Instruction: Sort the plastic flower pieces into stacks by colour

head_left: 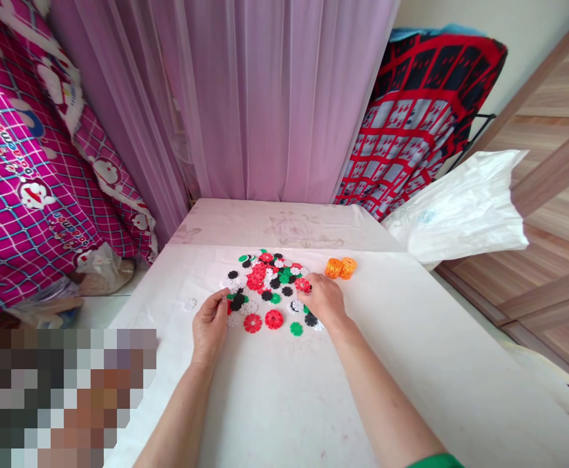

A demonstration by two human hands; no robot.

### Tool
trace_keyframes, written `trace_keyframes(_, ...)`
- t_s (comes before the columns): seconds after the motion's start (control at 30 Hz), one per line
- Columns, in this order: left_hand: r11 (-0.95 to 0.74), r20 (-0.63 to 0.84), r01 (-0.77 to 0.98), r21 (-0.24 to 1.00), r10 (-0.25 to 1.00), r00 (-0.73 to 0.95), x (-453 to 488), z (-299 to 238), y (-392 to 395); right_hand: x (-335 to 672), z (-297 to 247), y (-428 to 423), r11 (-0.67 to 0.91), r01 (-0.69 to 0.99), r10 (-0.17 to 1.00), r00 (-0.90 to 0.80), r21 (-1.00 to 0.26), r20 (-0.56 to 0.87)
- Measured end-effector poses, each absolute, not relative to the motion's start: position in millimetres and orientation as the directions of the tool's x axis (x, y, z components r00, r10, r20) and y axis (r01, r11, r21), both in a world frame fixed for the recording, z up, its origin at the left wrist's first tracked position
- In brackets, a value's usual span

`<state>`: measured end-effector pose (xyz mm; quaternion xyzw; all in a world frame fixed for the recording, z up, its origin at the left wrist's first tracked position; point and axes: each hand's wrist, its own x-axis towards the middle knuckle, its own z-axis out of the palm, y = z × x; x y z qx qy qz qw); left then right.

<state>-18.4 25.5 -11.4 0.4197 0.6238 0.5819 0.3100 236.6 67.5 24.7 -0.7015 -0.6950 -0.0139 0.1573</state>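
Note:
A loose pile of notched plastic snowflake discs in red, black, green and white lies on the table. My left hand (210,325) is at the pile's left edge, thumb and fingertips pinched together. Whatever may be between them is too small to make out. Beside those fingertips lie a black disc (237,302) and several white ones. On the right side of the pile, my right hand (324,299) has its fingers closed on a red snowflake disc (303,285). Nearer to me lie two red discs, one of them here (273,319), and a green disc (296,329).
Orange discs (334,268) sit in stacks right of the pile. One white disc (190,303) lies apart at left. A white plastic bag (464,208) stands by the table's right edge. Purple curtains (265,97) hang behind the table (275,403). A pixelated patch hides the lower left.

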Motion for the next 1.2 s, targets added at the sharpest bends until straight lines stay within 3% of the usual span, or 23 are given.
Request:
trace_keyframes(0.1,-0.023,0.095,0.163,0.986,0.886,-0.453,-17,-9,25,232,21,49,0.008,0.939,0.946,0.105,-0.345,0.308)
trace_keyframes(0.2,-0.019,0.096,0.175,0.984,0.888,-0.449,-17,-7,24,215,14,29,0.190,0.879,0.928,-0.015,-0.437,0.373)
trace_keyframes(0.33,-0.024,0.106,0.184,0.983,0.884,-0.454,-18,-7,24,193,8,14,0.336,0.841,0.906,-0.166,-0.424,0.389)
trace_keyframes(0.87,-0.014,0.089,0.167,0.986,0.888,-0.450,-17,-6,23,187,17,8,0.279,0.879,0.952,-0.199,-0.387,0.234)
trace_keyframes(1.2,-0.021,0.092,0.161,0.987,0.890,-0.446,-17,-7,23,210,16,17,0.295,0.883,0.928,-0.174,-0.364,0.329)
